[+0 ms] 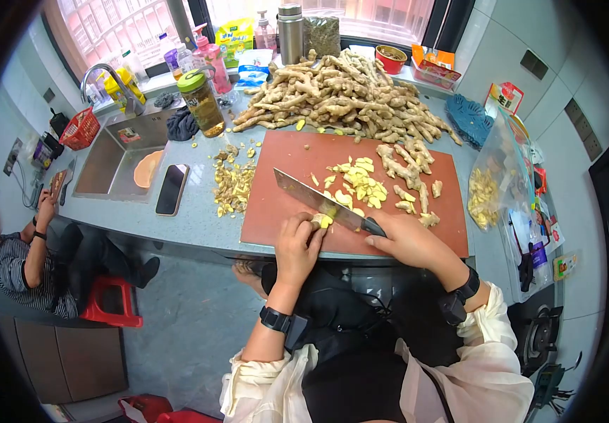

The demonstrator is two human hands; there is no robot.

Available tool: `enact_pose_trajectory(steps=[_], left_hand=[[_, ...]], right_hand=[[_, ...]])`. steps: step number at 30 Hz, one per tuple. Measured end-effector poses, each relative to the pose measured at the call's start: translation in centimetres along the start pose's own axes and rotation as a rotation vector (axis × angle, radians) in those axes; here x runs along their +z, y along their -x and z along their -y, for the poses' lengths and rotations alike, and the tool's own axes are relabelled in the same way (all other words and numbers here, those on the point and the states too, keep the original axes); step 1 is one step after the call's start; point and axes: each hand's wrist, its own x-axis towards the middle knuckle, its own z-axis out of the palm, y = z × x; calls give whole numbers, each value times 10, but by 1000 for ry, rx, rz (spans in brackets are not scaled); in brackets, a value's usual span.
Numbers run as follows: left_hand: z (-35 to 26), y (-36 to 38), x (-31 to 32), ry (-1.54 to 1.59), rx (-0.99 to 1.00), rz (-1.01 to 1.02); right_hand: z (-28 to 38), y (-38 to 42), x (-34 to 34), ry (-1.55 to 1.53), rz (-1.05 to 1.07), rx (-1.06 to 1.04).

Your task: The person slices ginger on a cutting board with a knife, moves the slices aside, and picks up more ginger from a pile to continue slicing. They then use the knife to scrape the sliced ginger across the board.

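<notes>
In my right hand (406, 240) is the dark handle of a cleaver (311, 196), its broad blade slanting up to the left over the reddish-brown cutting board (283, 156). My left hand (299, 244) presses a piece of ginger (324, 220) against the board near its front edge, fingers closed on it. The blade is right beside that piece; whether it touches is hard to see. Yellow ginger slices (361, 181) lie behind the blade. Whole ginger roots (404, 169) rest toward the board's right side.
A big heap of ginger (346, 95) sits behind the board. Ginger scraps (232, 187) and a phone (172, 189) lie left, beside the sink (100, 166). A bag of slices (484, 194) stands right. Another person (33, 261) sits at the far left near a red stool (112, 303).
</notes>
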Motion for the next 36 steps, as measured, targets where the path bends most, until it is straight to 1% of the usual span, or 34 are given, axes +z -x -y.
enact_pose_trajectory(steps=[9, 11, 15, 17, 23, 30, 32, 36], left_hand=[[0, 3, 2, 66, -16, -17], [0, 3, 2, 73, -20, -24], [0, 3, 0, 68, -12, -28], [0, 3, 0, 74, -20, -23], [-2, -1, 0, 99, -60, -27], [0, 0, 4, 70, -47, -23], [-1, -1, 4, 54, -45, -26], [0, -1, 4, 56, -54, -20]], right_hand=[[3, -5, 2, 39, 62, 41], [6, -8, 0, 26, 109, 89], [-6, -21, 19, 60, 149, 114], [-16, -27, 27, -38, 44, 53], [-9, -26, 24, -71, -19, 36], [0, -9, 0, -83, -4, 60], [1, -6, -2, -53, 7, 1], [2, -6, 0, -54, 5, -3]])
